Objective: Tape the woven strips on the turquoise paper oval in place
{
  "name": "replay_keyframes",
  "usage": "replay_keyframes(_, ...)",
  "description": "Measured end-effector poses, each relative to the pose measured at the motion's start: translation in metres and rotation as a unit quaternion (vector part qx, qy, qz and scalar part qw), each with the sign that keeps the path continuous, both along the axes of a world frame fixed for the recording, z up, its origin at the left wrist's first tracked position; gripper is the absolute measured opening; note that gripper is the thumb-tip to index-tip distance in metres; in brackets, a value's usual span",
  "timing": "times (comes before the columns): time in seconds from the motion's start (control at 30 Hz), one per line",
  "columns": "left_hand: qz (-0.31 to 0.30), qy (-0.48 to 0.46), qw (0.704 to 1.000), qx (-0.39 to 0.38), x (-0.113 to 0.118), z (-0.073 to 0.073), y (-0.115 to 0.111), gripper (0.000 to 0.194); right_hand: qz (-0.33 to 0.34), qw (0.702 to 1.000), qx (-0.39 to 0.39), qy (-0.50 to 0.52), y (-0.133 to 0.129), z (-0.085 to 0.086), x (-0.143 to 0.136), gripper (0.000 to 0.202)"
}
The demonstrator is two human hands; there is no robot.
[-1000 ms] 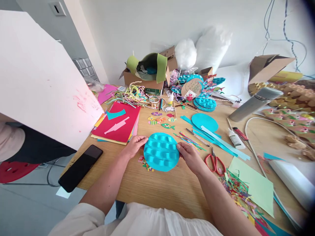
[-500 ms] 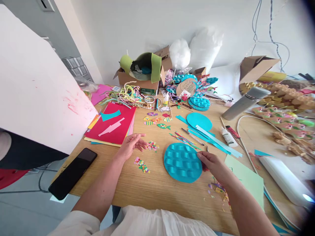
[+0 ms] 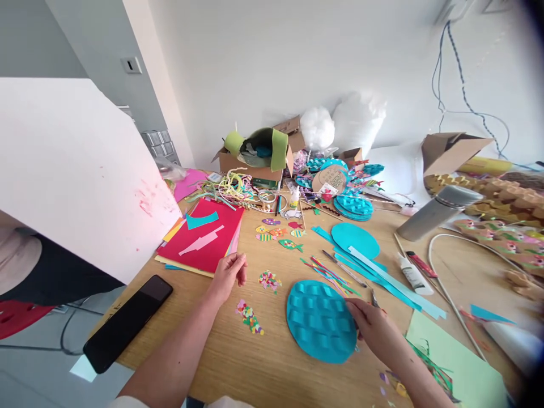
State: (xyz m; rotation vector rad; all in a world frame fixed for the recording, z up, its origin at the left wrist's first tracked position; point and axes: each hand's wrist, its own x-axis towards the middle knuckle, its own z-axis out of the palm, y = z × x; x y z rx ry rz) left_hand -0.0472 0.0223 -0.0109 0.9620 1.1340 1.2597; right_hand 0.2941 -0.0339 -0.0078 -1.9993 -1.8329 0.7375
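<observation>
My right hand [image 3: 369,320] pinches the right edge of a round blue woven paper piece [image 3: 321,320], its strips raised in loops, above the wooden table. Near the red paper's lower corner, my left hand [image 3: 230,275] is closed with its fingers curled; I cannot make out anything in it. Two small heaps of colored paper dots, one [image 3: 269,280] right beside my left hand and the other [image 3: 250,317] nearer me, lie between the hands. Thin colored strips [image 3: 327,272] and several paper fish [image 3: 290,245] are farther back.
A black phone [image 3: 130,320] lies at the left, beside stacked red paper [image 3: 204,235]. Blue discs [image 3: 355,241] and strips, a glue bottle [image 3: 415,275] and a grey flask [image 3: 440,212] are at the right. A box [image 3: 255,164] and craft supplies line the back.
The view has tilted upward, so things appear lower. My left hand's fingers have curled closed from a spread pose. My right hand still grips the blue woven piece.
</observation>
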Motion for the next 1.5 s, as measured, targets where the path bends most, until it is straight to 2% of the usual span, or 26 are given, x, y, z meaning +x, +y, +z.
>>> replay_keyframes(0.2, 0.005, 0.029, 1.000, 0.006, 0.001, 0.001, -0.002, 0.046, 0.019, 0.998, 0.033, -0.043, -0.004, -0.004, -0.007, 0.043)
replay_keyframes(0.4, -0.001, 0.069, 0.997, 0.032, 0.001, 0.004, -0.002, 0.037, 0.035, 0.995, 0.069, -0.061, -0.010, -0.005, -0.010, 0.044)
replay_keyframes(0.63, 0.029, 0.047, 0.998, 0.034, 0.003, 0.004, -0.004, 0.050, 0.009, 0.996, 0.080, -0.040, -0.016, 0.001, -0.004, 0.043)
replay_keyframes(0.77, 0.026, 0.087, 0.995, 0.031, 0.002, -0.001, -0.004, 0.059, -0.008, 0.997, 0.079, -0.007, -0.014, 0.013, 0.002, 0.045)
replay_keyframes(0.83, 0.013, 0.125, 0.991, 0.045, 0.002, -0.005, -0.004, 0.062, -0.024, 0.994, 0.107, 0.014, -0.008, 0.027, 0.002, 0.047)
replay_keyframes(0.9, 0.019, 0.157, 0.984, 0.078, 0.002, -0.008, -0.004, 0.057, -0.026, 0.987, 0.155, 0.024, 0.004, 0.047, -0.004, 0.046)
replay_keyframes(1.0, 0.061, 0.204, 0.963, 0.167, 0.003, -0.011, -0.003, 0.023, 0.014, 0.976, 0.215, 0.006, 0.039, 0.084, -0.027, 0.045)
replay_keyframes(1.07, 0.086, 0.251, 0.935, 0.237, 0.003, -0.011, -0.002, 0.023, 0.073, 0.966, 0.246, -0.016, 0.077, 0.104, -0.051, 0.045)
replay_keyframes(1.17, 0.118, 0.333, 0.880, 0.318, 0.002, -0.012, -0.001, 0.011, 0.135, 0.949, 0.247, -0.145, 0.154, 0.113, -0.094, 0.040)
replay_keyframes(1.23, 0.138, 0.374, 0.851, 0.343, 0.001, -0.014, -0.001, 0.017, 0.149, 0.945, 0.230, -0.176, 0.209, 0.105, -0.122, 0.029)
replay_keyframes(1.33, 0.156, 0.405, 0.826, 0.359, 0.001, -0.016, -0.003, 0.027, 0.168, 0.943, 0.188, -0.218, 0.276, 0.078, -0.155, 0.023)
replay_keyframes(1.4, 0.161, 0.414, 0.816, 0.369, 0.002, -0.017, -0.004, 0.030, 0.181, 0.939, 0.156, -0.248, 0.307, 0.059, -0.171, 0.030)
replay_keyframes(1.5, 0.159, 0.421, 0.812, 0.371, 0.004, -0.017, -0.005, 0.029, 0.206, 0.926, 0.132, -0.289, 0.336, 0.036, -0.186, 0.034)
